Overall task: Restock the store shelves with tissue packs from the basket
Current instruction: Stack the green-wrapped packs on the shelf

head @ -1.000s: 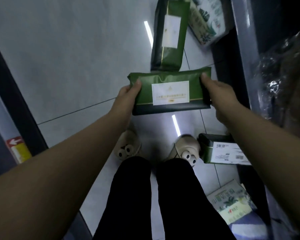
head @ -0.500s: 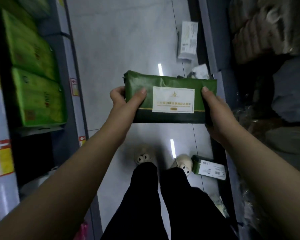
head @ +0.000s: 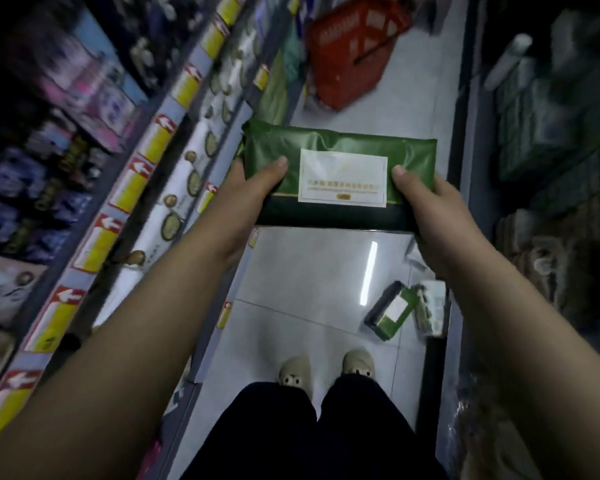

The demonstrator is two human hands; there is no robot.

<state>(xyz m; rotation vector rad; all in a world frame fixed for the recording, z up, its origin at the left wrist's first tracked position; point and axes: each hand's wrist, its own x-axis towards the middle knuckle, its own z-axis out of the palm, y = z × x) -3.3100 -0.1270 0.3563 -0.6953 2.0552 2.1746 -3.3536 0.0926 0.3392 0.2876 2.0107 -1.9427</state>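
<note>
Narrow store aisle, dim light, pale tiled floor [head: 312,271]. The left shelving [head: 194,157] is edged with yellow-and-red price tags [head: 132,188] and its stock is largely lost to blur. The right shelving [head: 551,140] is dark, and bundled goods are only faintly made out there.

- A green tissue pack [head: 340,157] with a white label is held level over the aisle, in front of the body and off every shelf.
- The left hand [head: 250,192] is clamped on the pack's left end and the right hand [head: 433,202] on its right end. The hands are kept apart by the pack's length, each with a thumb laid on the top face. The fingers underneath are hidden.
- A red basket [head: 354,46] is seen on the floor farther up the aisle, close to the left shelving. Its contents cannot be made out.
- Two loose packs [head: 392,313] lie on the floor beside the base of the right shelving, one dark green and the other, just beside it, too smeared to identify.
- Pale shoes [head: 295,374] are planted mid-aisle, toes pointing up the aisle.

Progress, as judged: one pack is in hand but not yet shelved — the placing step is not done. The loose packs on the floor are left to be put away, and possibly more in the basket. Greenish packs appear low on the left shelving near the basket — a likely destination, though this cannot be confirmed. How much has already been stocked cannot be told.
</note>
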